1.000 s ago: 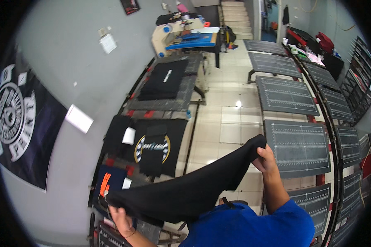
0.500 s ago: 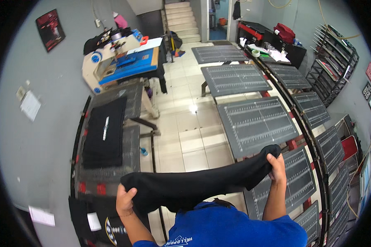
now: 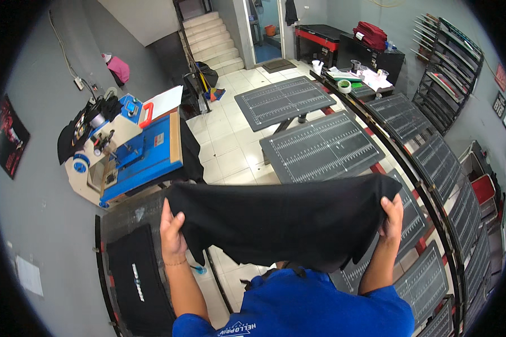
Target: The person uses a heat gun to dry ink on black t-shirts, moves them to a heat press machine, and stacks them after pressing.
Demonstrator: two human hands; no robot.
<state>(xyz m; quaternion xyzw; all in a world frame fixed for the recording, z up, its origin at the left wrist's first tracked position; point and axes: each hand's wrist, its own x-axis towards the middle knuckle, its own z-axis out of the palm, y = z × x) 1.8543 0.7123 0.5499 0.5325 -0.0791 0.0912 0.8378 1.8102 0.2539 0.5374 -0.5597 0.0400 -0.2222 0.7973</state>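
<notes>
A black cloth garment (image 3: 281, 222), probably a T-shirt, is stretched out in the air between my two hands. My left hand (image 3: 173, 231) grips its left edge, thumb on the near side. At the other end my right hand (image 3: 391, 218) pinches the right edge, fingers partly hidden behind the fabric. The lower hem hangs loose in front of my blue shirt. To the left, a folded black garment (image 3: 139, 281) with a small white print lies on a dark board.
At left stands a blue heat press (image 3: 143, 163) with a wooden edge. Grey ruled boards (image 3: 323, 147) line the right side along a curved dark rail (image 3: 416, 174). Farther back are a tape roll (image 3: 344, 86), a red bag (image 3: 370, 36), a black rack (image 3: 452, 78) and stairs (image 3: 211, 42).
The black garment has been raised and spread, hanging open wider than before. My view has shifted forward toward the heat press and stairs. Both hands keep their hold.
</notes>
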